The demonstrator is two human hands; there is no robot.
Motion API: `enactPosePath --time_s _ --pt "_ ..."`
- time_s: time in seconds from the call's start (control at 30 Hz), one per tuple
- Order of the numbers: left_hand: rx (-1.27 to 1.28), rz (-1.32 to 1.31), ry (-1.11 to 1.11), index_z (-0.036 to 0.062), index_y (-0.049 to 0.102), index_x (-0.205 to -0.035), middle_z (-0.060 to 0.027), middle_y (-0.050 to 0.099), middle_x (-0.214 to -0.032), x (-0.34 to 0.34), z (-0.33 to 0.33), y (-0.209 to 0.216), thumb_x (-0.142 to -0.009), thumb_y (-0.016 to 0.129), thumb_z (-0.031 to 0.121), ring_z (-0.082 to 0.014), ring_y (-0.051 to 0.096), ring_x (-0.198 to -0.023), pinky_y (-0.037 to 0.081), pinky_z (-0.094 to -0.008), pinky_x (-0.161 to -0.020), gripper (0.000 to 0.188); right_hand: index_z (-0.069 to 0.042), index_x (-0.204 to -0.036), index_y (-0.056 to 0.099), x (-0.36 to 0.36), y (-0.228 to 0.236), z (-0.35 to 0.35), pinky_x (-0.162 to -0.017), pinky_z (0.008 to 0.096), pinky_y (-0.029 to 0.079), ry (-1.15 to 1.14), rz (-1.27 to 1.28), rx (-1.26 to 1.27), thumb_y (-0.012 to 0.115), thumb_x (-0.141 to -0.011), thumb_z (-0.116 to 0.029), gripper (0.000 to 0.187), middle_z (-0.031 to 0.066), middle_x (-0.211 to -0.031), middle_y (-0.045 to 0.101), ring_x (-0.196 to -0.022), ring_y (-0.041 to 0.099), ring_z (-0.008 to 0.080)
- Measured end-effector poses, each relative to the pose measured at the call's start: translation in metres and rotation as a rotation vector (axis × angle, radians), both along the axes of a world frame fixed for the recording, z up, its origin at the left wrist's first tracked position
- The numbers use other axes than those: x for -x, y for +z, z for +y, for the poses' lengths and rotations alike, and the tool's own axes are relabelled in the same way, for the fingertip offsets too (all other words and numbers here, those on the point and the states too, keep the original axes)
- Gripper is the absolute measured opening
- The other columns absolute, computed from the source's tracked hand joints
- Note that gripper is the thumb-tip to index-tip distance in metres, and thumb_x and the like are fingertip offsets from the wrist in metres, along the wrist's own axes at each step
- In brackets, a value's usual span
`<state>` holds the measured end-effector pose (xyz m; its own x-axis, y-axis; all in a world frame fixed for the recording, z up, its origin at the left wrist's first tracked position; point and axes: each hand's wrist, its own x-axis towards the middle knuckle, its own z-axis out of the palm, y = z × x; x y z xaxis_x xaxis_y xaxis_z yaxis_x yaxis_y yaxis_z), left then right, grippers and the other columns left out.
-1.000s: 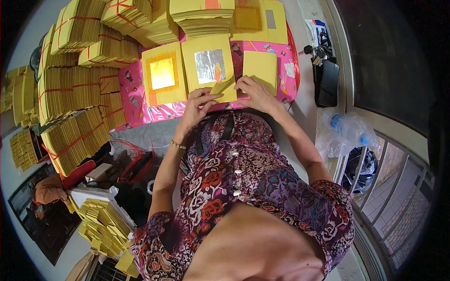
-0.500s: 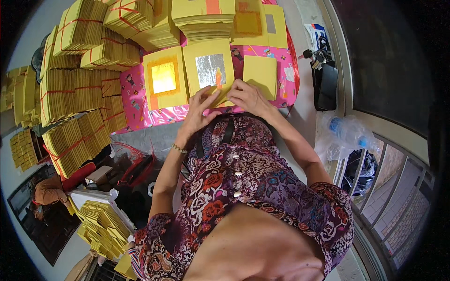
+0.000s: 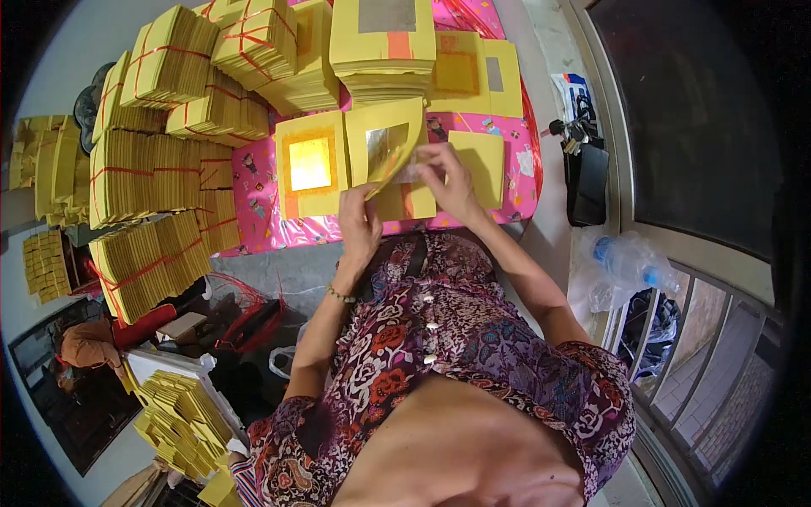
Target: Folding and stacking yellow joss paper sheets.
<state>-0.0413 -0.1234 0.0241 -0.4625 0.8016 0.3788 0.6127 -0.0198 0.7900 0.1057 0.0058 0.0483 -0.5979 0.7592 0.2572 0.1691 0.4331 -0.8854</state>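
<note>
Head view: looking down over a flowered blouse at two bare hands working above a pink patterned cloth spread on the worktop.
Left hand: the left hand has its fingers closed on the lower corner of a yellow paper sheet, pinching it so the sheet lifts at a tilt off the pile beneath.
Right hand: the right hand has its fingers pinched on the same sheet near its middle, by the silver foil square; both hands share the hold, likely to keep the thin paper from buckling.
Sheet position: raised just above the silver-foil pile, between the gold-foil pile on the left and the plain yellow pile on the right.
Three piles: set side by side within easy reach, seemingly sorted by foil kind.
Tall stack: an orange-banded stack stands behind the piles, farther from the body.
Tied bundles: many yellow bundles bound with red string are heaped to the left, apart from the loose sheets, apparently kept separate.
Right edge: a dark pouch and a clear plastic bag lie near the window frame.
</note>
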Motion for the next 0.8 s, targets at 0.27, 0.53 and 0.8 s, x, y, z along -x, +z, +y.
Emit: enactPosePath --time_s 0.27,0.53,0.8 --pt "-0.377 -0.125 0.077 0.0017 0.052 -0.096 -0.0126 0.059 -0.095 0.023 -0.017 0.033 -0.085 0.052 -0.008 -0.0234 0.056 -0.086 0.045 -0.0333 -0.077 0.015 -0.006 -0.135 0.039 0.026 -0.014 0.046 -0.095 0.0336 0.041 -0.048 0.195 0.24 0.034 -0.101 -0.032 0.043 0.0097 -0.134 0.046 -0.118 0.047 0.0195" --pt "-0.337 -0.558 -0.055 0.0025 0.046 -0.108 -0.0119 0.053 -0.109 0.025 -0.007 -0.012 -0.093 0.05 0.005 -0.0186 0.05 -0.103 0.04 -0.0316 -0.092 0.016 0.0 -0.111 0.056 0.032 -0.025 0.051 -0.099 0.0344 0.035 -0.047 0.35 0.149 0.02 -0.102 -0.04 0.055 0.0096 -0.108 0.06 -0.108 0.052 0.0201" --pt "-0.227 -0.553 -0.025 0.0016 0.039 -0.124 -0.0127 0.047 -0.12 0.023 -0.009 -0.042 -0.091 0.056 0.012 -0.0228 0.044 -0.113 0.032 -0.0357 -0.101 0.038 0.0 -0.108 0.058 0.023 -0.046 0.042 -0.101 0.0331 0.033 -0.039 0.384 0.199 0.019 -0.102 -0.042 0.057 0.0105 -0.111 0.059 -0.112 0.05 0.0208"
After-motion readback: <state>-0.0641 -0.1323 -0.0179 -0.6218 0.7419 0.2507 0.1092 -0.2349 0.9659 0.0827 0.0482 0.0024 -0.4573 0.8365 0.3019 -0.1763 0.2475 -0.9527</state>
